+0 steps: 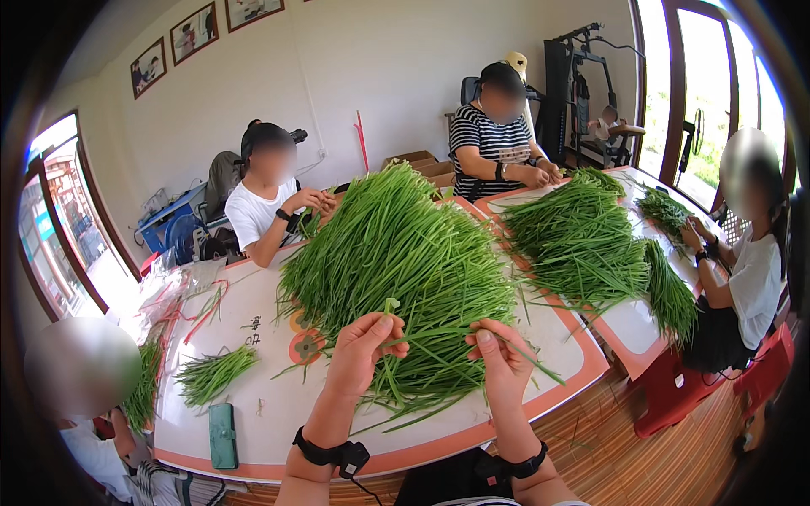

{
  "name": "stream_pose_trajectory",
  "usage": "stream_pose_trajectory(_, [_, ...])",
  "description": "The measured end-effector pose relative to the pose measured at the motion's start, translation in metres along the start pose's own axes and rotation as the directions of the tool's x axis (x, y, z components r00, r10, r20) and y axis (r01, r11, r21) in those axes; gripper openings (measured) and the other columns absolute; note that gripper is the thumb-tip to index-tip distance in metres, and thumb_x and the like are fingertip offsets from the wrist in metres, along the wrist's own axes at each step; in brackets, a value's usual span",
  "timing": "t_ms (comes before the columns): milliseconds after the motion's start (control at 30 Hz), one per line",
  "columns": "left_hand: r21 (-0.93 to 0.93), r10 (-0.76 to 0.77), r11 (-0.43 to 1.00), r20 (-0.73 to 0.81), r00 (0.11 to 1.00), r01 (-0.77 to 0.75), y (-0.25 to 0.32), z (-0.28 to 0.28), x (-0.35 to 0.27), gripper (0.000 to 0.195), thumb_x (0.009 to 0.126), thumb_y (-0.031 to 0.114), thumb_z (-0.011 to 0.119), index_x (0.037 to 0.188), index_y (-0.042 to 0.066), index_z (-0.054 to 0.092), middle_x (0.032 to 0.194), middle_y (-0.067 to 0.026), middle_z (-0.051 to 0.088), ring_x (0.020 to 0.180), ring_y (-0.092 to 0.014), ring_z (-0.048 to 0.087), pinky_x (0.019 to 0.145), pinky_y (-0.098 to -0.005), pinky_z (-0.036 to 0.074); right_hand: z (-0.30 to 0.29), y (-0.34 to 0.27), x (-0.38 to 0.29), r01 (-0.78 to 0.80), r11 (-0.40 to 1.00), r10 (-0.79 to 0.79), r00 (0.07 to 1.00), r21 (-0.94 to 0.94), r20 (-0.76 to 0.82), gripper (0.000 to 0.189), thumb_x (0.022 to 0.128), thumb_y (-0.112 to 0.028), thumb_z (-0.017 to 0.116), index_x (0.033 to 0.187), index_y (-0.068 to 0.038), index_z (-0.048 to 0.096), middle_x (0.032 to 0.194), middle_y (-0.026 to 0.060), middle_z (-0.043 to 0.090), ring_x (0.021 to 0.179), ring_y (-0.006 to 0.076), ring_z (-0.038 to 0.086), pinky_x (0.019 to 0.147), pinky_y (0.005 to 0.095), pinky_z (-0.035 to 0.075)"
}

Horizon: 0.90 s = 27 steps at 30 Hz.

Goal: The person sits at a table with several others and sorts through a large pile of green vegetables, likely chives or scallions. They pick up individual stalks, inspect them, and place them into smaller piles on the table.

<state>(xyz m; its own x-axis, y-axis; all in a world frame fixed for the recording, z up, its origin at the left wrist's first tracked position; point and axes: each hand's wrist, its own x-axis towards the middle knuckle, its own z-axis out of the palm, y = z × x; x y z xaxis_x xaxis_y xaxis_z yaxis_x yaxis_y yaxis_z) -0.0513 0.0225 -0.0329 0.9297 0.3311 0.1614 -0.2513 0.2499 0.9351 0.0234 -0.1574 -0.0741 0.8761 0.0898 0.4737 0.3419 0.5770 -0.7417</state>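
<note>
My left hand pinches a stalk of garlic chives, its pale end sticking up past the thumb. In my right hand the thumb and forefinger close on a long green leaf that stretches between both hands and trails off to the right. Just beyond and beneath them rises a large heap of garlic chives, lying on the table. Black straps with small boxes sit on both my wrists.
A small chive bunch and a green phone case lie at left on the table. Another heap covers the right table. Several people work around the tables. Plastic bags and a red stool stand at the sides.
</note>
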Motion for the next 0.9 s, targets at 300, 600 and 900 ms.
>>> stream_pose_trajectory(300, [-0.031,0.015,0.999,0.043,0.999,-0.014,0.007,-0.011,-0.007,0.023,0.097,0.021,0.05,0.097,0.001,0.061,0.081,-0.007,0.065,0.071,-0.015,0.063,0.064,-0.0286,0.052,-0.007,-0.004,0.005,-0.06,0.998,0.06,0.998,0.019,-0.013,0.02,0.092,-0.011,0.06,0.105,0.003,0.063,0.096,0.0096,0.067,0.079,0.0123,0.064,0.059,0.0221,0.051])
stream_pose_trajectory(600, [0.159,0.103,0.982,-0.014,0.995,-0.099,0.001,-0.015,-0.02,0.028,0.095,0.022,0.055,0.105,-0.002,0.065,0.09,-0.0067,0.067,0.08,-0.015,0.063,0.075,-0.0285,0.05,-0.011,-0.002,-0.004,-0.131,0.836,0.352,0.873,-0.532,0.339,0.037,0.096,-0.032,0.054,0.077,-0.001,0.06,0.068,0.004,0.063,0.058,0.0097,0.055,0.051,0.0249,0.042])
stream_pose_trajectory(900, [-0.023,-0.057,0.998,-0.008,0.998,0.056,-0.025,0.023,-0.028,0.036,0.097,0.023,0.052,0.117,-0.006,0.056,0.102,-0.0132,0.066,0.095,-0.02,0.062,0.086,-0.0327,0.048,0.006,0.011,-0.032,-0.011,0.825,0.387,0.74,-0.565,0.551,0.04,0.094,-0.034,0.055,0.071,-0.001,0.056,0.055,0.0097,0.056,0.051,0.0252,0.057,0.05,0.0346,0.045])
